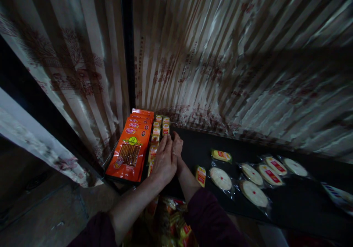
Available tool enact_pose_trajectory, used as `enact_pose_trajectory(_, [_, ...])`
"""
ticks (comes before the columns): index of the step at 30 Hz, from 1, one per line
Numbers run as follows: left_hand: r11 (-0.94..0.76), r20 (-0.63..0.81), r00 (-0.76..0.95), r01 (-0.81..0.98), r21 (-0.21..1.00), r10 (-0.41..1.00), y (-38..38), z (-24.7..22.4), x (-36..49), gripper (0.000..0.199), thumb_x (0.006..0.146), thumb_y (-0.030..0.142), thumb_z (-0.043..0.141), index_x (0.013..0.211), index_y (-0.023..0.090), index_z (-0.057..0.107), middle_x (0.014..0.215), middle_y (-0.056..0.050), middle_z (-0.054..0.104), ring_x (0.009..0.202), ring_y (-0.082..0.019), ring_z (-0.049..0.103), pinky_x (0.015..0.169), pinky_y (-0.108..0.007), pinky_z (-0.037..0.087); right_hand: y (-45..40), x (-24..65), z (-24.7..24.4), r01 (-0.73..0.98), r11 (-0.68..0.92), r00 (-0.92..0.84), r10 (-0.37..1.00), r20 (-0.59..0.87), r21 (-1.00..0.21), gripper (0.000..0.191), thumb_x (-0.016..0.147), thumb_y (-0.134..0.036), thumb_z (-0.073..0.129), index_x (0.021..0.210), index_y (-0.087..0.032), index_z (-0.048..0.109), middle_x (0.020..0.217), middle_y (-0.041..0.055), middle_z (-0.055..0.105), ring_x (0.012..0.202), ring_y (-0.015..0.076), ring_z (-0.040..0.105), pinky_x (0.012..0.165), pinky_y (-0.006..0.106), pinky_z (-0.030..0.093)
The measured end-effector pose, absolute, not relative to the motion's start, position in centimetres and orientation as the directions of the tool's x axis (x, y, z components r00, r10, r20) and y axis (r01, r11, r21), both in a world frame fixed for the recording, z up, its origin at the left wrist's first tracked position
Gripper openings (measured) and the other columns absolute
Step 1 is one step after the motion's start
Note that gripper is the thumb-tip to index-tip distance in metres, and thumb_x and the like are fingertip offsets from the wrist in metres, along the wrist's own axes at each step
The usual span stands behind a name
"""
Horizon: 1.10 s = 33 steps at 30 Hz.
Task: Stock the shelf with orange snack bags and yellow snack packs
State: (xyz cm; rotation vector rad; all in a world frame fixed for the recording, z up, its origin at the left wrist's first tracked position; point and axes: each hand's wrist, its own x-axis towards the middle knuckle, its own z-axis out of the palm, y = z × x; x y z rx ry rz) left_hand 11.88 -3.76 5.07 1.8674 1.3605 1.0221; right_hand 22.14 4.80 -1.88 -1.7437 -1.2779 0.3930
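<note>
My left hand lies over the right-hand row of small yellow-wrapped snack cakes, its fingers stretched forward and touching the packets. Against its right side, my right hand has its fingers out and slightly bent, with no object visible in it. The snack cakes stand in two narrow rows on a black shelf; my left hand hides the near end of the right row. Directly to their left, a stack of overlapping orange snack bags has a clear window showing brown sticks.
Farther right on the shelf are round flat cakes in clear wrap and loose yellow packets. Below the shelf edge is a heap of similar packets. A printed curtain hangs behind, and a dark post rises at the corner.
</note>
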Motion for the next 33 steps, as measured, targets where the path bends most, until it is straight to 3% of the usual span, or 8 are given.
enact_pose_trajectory(4, [-0.320, 0.321, 0.113, 0.614, 0.722, 0.940, -7.1, 2.7, 9.3, 0.051, 0.085, 0.020, 0.044, 0.135, 0.011, 0.045, 0.151, -0.014, 0.032, 0.143, -0.027, 0.020, 0.115, -0.048, 0.026, 2.5, 20.4, -1.1, 0.553, -0.063, 0.519, 0.806, 0.285, -0.831, 0.048, 0.086, -0.040, 0.038, 0.118, -0.011, 0.058, 0.121, 0.0153, 0.061, 0.115, 0.0266, 0.051, 0.101, 0.042, 0.035])
enact_pose_trajectory(9, [-0.279, 0.400, -0.011, 0.698, 0.660, 0.917, -11.1, -0.9, 6.5, 0.056, 0.089, 0.023, 0.043, 0.143, 0.014, 0.031, 0.154, -0.016, 0.023, 0.143, -0.027, 0.018, 0.112, -0.051, 0.031, -1.1, 18.1, -1.3, 0.382, 0.049, 0.531, 0.806, 0.262, -0.923, 0.046, 0.089, -0.046, 0.034, 0.112, -0.017, 0.060, 0.115, 0.0113, 0.064, 0.107, 0.0223, 0.056, 0.095, 0.037, 0.041])
enact_pose_trajectory(17, [-0.343, 0.443, 0.082, 0.761, 0.550, 0.893, -12.1, -3.0, 6.1, 0.072, 0.085, 0.025, 0.051, 0.147, 0.014, 0.016, 0.154, -0.018, 0.022, 0.142, -0.030, 0.021, 0.109, -0.051, 0.034, -2.6, 16.4, -2.0, 0.180, 0.048, 0.466, 0.875, 0.128, -0.983, 0.051, 0.089, -0.055, 0.035, 0.117, -0.020, 0.059, 0.120, 0.0091, 0.064, 0.114, 0.0210, 0.056, 0.098, 0.036, 0.041])
enact_pose_trajectory(22, [-0.377, 0.455, 0.116, 0.754, 0.539, 0.883, -10.5, -2.9, 6.4, 0.073, 0.082, 0.016, 0.048, 0.147, 0.012, 0.015, 0.153, -0.019, 0.025, 0.142, -0.029, 0.023, 0.110, -0.050, 0.035, -2.5, 15.8, -1.7, 0.140, 0.018, 0.430, 0.899, 0.077, -0.990, 0.059, 0.087, -0.059, 0.035, 0.120, -0.017, 0.059, 0.128, 0.0106, 0.060, 0.120, 0.0217, 0.052, 0.105, 0.037, 0.036])
enact_pose_trajectory(33, [-0.390, 0.428, 0.125, 0.684, 0.616, 0.895, -9.2, -4.4, 5.7, 0.068, 0.080, 0.004, 0.038, 0.145, 0.010, 0.020, 0.147, -0.019, 0.036, 0.140, -0.026, 0.029, 0.111, -0.048, 0.036, -3.0, 14.0, -1.6, 0.160, 0.024, 0.411, 0.907, 0.089, -0.987, 0.059, 0.090, -0.057, 0.030, 0.122, -0.016, 0.058, 0.124, 0.0106, 0.062, 0.116, 0.0213, 0.055, 0.102, 0.036, 0.038])
